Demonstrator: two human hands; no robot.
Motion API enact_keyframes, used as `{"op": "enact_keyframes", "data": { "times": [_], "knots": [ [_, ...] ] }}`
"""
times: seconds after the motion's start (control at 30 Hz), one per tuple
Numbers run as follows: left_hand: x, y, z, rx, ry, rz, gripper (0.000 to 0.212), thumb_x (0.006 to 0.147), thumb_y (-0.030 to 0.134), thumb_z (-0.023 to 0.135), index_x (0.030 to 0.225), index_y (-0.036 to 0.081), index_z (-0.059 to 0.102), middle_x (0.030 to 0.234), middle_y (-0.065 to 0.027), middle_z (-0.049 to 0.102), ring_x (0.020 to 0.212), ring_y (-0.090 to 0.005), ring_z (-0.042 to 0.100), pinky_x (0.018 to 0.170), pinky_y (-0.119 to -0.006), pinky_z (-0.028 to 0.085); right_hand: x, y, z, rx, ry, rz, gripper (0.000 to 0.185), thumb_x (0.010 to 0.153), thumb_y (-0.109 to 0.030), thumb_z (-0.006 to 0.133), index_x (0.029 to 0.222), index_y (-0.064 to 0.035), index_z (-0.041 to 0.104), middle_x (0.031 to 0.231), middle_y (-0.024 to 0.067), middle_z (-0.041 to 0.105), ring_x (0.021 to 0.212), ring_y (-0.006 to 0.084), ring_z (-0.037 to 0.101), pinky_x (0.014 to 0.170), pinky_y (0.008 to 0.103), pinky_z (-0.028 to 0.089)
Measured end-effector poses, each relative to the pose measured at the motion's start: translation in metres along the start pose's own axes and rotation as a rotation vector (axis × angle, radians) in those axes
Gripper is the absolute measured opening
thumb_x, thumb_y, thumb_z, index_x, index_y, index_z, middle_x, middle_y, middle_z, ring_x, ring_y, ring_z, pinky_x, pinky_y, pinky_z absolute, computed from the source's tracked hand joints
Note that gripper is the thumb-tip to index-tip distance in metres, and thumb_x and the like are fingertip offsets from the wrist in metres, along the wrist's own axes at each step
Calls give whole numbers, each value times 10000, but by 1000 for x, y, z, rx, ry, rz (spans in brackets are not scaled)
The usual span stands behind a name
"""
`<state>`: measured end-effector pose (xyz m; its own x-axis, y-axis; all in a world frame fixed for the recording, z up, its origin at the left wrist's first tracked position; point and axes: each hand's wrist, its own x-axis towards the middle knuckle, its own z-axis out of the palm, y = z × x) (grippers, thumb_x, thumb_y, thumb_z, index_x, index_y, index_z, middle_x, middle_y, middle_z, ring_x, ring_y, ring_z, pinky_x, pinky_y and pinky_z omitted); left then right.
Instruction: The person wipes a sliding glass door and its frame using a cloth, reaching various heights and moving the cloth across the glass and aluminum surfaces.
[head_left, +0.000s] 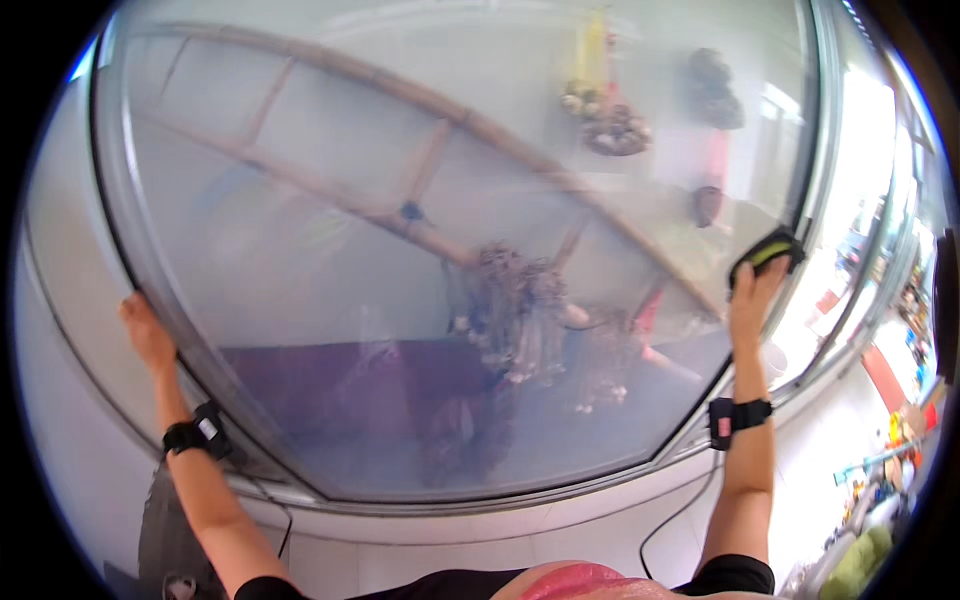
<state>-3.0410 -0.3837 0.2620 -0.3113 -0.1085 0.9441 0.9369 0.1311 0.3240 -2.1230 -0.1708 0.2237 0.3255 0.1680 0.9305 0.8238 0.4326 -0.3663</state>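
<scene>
A large window pane (322, 285) in a metal frame fills the view, its glass hazy. My right hand (759, 292) presses a dark scrubbing pad with a yellow-green stripe (769, 255) against the pane's right edge, fingers over its lower side. At the left, my left hand (146, 330) rests on the metal window frame (139, 225) with its fingers curled at the outer edge; no object shows in it. Behind the glass a bamboo ladder (465, 120) slants down to the right, and bunches of dried garlic (525, 322) hang near its lower part.
More bulbs (619, 131) hang behind the glass at upper right. A white tiled ledge or floor (450, 559) runs below the window. Colourful clutter (892, 457) lies at lower right, and a dark grey object (169, 525) stands at lower left. Cables trail from both wrist straps.
</scene>
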Motion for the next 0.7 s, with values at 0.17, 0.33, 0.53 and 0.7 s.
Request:
{"op": "enact_keyframes", "data": {
  "times": [0.17, 0.33, 0.53, 0.7],
  "knots": [
    [-14, 113, 7, -101, -52, -242, 411, 1002, 411, 378, 1107, 23, 462, 928, -174, 569, 861, -333, 546, 772, -418, 423, 57, -45, -16, -81, 57, -80, 727, 950, -418, 456, 1434, 78, 233, 1507, 255, 215, 1411, 384, 166, 1155, 425, 108],
    [-13, 124, -12, -102, -60, -221, 432, 997, 432, 373, 1098, 17, 441, 850, -173, 555, 796, -342, 545, 736, -425, 427, 108, -183, 35, -56, 158, -362, 707, 946, -468, 441, 1383, 80, 346, 1457, 249, 329, 1365, 412, 268, 1137, 442, 176],
    [-17, 131, -10, -263, -163, -247, 433, 989, 435, 408, 1065, 8, 415, 814, -141, 511, 729, -278, 508, 684, -396, 417, 117, -373, 97, -123, 267, -613, 683, 913, -561, 427, 1405, -87, 407, 1462, 143, 376, 1363, 349, 310, 1115, 451, 206],
    [-18, 136, -9, -358, -211, -192, 415, 990, 403, 434, 1030, -9, 401, 790, -93, 463, 700, -224, 455, 664, -368, 410, 61, -529, 121, -23, 127, -750, 646, 854, -423, 512, 1350, -14, 446, 1428, 194, 395, 1350, 371, 307, 1124, 494, 183]
  ]
}}
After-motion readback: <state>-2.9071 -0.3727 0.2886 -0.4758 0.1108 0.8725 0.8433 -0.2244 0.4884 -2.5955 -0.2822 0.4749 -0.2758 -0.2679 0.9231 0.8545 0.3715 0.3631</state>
